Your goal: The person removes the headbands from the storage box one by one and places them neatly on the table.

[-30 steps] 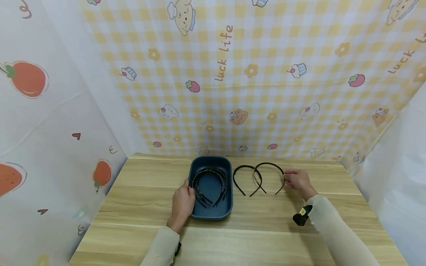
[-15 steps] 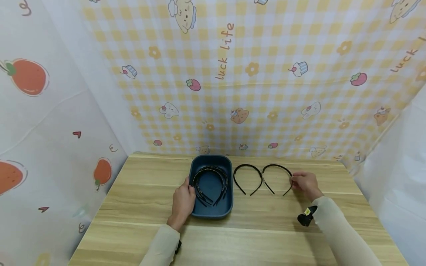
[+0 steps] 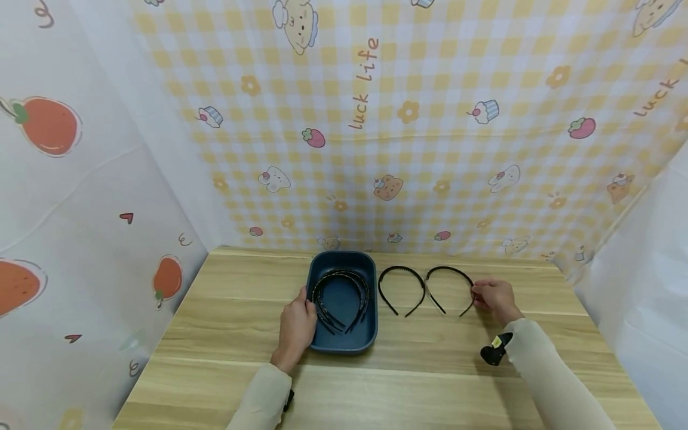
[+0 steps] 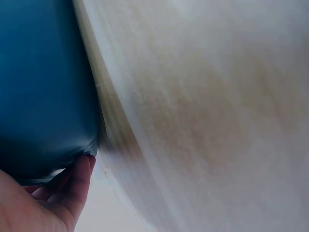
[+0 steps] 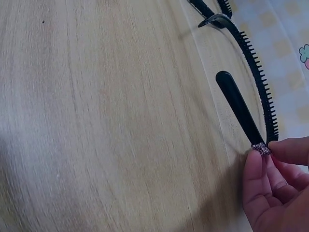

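Observation:
My right hand (image 3: pixel 493 297) pinches the right side of a black headband (image 3: pixel 450 269). In the right wrist view, thumb and fingertips close on its glittery spot (image 5: pixel 261 148), and comb teeth line its inner edge. A second black headband (image 3: pixel 401 267) lies just left of it, their sides meeting in the head view. My left hand (image 3: pixel 297 325) grips the left wall of a dark blue plastic tub (image 3: pixel 344 347). Inside the tub lie several black headbands (image 3: pixel 344 273) nested together, some with gold flecks. The left wrist view shows fingertips (image 4: pixel 86 169) bent at the tub's edge.
Everything rests on a light wood-grain table (image 3: pixel 408 394). A yellow checked cloth wall (image 3: pixel 333 161) rises directly behind the tub and headbands. White cloth walls stand at the left and right sides.
The held headband has moved right, off its overlap with the second headband, carried by my right hand; over the last half second it barely moved. The left hand stayed on the tub.

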Demonstrator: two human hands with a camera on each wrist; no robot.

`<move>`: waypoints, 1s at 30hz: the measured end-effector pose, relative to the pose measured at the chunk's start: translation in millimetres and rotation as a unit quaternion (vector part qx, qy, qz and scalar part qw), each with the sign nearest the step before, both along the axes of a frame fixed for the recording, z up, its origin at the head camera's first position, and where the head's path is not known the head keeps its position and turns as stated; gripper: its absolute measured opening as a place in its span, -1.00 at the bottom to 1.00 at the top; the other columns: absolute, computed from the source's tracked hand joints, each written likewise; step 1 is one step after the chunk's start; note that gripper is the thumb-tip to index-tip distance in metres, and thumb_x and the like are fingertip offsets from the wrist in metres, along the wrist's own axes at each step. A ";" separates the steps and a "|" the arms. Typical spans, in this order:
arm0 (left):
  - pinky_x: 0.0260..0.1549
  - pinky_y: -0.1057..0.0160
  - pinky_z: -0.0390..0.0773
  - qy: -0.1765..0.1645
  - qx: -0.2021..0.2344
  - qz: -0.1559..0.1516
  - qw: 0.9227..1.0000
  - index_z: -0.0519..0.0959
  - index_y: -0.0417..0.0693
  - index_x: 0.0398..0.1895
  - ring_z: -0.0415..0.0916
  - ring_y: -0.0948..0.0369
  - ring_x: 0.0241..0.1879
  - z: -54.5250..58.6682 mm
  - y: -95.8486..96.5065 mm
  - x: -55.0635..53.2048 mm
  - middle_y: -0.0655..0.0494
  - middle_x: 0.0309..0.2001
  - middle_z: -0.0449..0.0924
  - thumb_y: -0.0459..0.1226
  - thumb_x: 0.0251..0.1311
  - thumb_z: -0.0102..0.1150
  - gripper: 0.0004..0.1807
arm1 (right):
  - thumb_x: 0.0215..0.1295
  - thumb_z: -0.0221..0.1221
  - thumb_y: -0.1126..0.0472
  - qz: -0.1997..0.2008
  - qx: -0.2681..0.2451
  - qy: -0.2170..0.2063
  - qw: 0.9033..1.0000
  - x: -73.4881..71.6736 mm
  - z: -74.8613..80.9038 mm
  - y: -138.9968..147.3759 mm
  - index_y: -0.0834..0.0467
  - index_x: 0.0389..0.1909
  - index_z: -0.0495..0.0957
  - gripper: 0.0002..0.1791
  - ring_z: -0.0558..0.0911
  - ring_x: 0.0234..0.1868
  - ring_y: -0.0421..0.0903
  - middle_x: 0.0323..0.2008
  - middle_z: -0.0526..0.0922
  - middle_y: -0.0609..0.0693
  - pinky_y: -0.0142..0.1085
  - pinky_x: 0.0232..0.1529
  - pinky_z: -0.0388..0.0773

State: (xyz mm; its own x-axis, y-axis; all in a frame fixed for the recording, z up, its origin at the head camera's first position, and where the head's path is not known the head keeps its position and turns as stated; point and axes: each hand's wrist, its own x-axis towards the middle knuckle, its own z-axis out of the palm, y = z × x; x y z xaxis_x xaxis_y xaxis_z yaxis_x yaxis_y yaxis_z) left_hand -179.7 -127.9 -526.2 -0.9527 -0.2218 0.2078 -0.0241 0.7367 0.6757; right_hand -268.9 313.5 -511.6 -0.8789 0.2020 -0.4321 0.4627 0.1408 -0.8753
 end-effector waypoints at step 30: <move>-0.51 0.10 0.50 -0.005 0.004 0.003 1.000 0.42 -0.37 0.32 0.44 0.12 -0.58 1.8 1.1 0.2 -0.36 -0.12 0.65 -0.36 0.35 -0.04 -0.51 | 0.47 -0.03 0.30 -0.003 -0.022 -0.002 1.000 0.7 5.2 5.8 0.54 0.27 0.29 -0.52 0.66 -0.43 -0.25 -0.46 0.68 -0.09 -0.33 -0.27 0.67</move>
